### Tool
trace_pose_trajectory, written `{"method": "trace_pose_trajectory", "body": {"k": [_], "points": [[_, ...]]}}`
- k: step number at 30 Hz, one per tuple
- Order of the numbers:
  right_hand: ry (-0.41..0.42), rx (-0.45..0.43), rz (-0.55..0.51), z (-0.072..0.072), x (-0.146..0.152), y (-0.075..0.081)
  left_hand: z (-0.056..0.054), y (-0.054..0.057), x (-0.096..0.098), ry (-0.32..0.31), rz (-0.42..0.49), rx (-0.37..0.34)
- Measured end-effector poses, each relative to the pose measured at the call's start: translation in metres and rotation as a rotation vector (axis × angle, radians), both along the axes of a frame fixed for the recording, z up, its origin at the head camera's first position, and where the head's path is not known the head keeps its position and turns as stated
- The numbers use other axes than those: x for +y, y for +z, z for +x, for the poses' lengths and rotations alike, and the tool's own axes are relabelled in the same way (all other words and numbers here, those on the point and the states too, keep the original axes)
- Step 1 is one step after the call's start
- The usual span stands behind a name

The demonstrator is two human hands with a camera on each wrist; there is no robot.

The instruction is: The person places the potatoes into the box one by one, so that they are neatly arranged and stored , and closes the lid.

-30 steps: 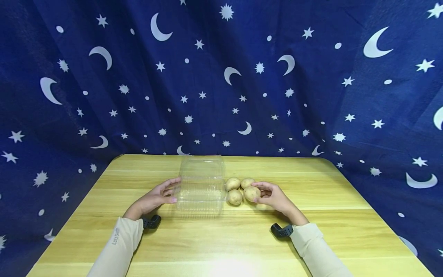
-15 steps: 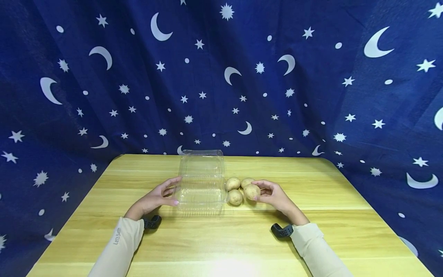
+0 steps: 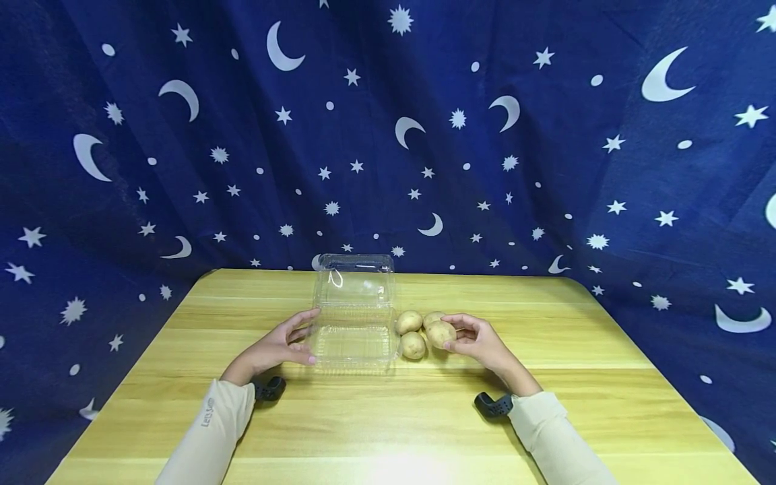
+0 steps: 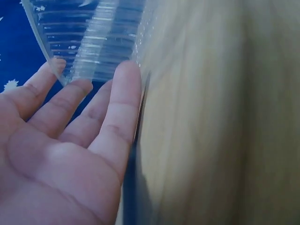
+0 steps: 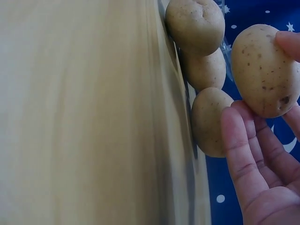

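A clear plastic clamshell container point(image 3: 355, 337) stands on the table with its hinged lid point(image 3: 355, 281) raised at the back. At its left side is my left hand point(image 3: 273, 347), thumb near the front corner and fingers along the side. In the left wrist view the fingers are fairly straight, with fingertips at the ridged wall. Between thumb and fingers, my right hand point(image 3: 481, 343) holds a potato point(image 5: 263, 70). Three more potatoes sit beside the container: one at the back left point(image 3: 409, 322), one at the front left point(image 3: 413, 346), and one behind the held potato point(image 3: 433, 318).
The light wooden table point(image 3: 388, 424) ends at the back against a dark blue curtain point(image 3: 388, 128) printed with moons and stars. A black band point(image 3: 269, 389) is on the left wrist and another black band point(image 3: 494, 405) on the right.
The container's lid has swung up higher, and its front rim has shifted slightly toward me. My left thumb has moved slightly right and nearer. The right hand with its potato has hardly moved.
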State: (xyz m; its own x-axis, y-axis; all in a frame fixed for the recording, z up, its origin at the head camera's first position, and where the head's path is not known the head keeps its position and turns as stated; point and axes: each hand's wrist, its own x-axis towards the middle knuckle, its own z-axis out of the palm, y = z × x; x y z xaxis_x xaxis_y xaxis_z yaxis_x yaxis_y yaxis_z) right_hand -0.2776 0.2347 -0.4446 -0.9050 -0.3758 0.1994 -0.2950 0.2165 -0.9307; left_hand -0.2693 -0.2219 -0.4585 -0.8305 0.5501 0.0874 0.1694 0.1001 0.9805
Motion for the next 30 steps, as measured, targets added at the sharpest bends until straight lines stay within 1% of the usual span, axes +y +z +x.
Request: {"method": "trace_pose_trajectory", "body": {"k": [9,17,26,30], "points": [[0.011,0.014,-0.021,-0.001,-0.007,0.002,-0.001,-0.005,0.0,0.005,0.023,0.021],[0.014,0.012,-0.02,-0.001,-0.014,0.005,-0.002,-0.007,0.002,0.004,0.023,-0.002],[0.011,-0.001,-0.027,-0.002,-0.021,0.006,-0.004,-0.01,0.002,0.004,0.041,0.002],[0.014,0.011,-0.021,-0.003,-0.024,0.008,-0.004,-0.011,0.001,0.001,0.044,0.001]]}}
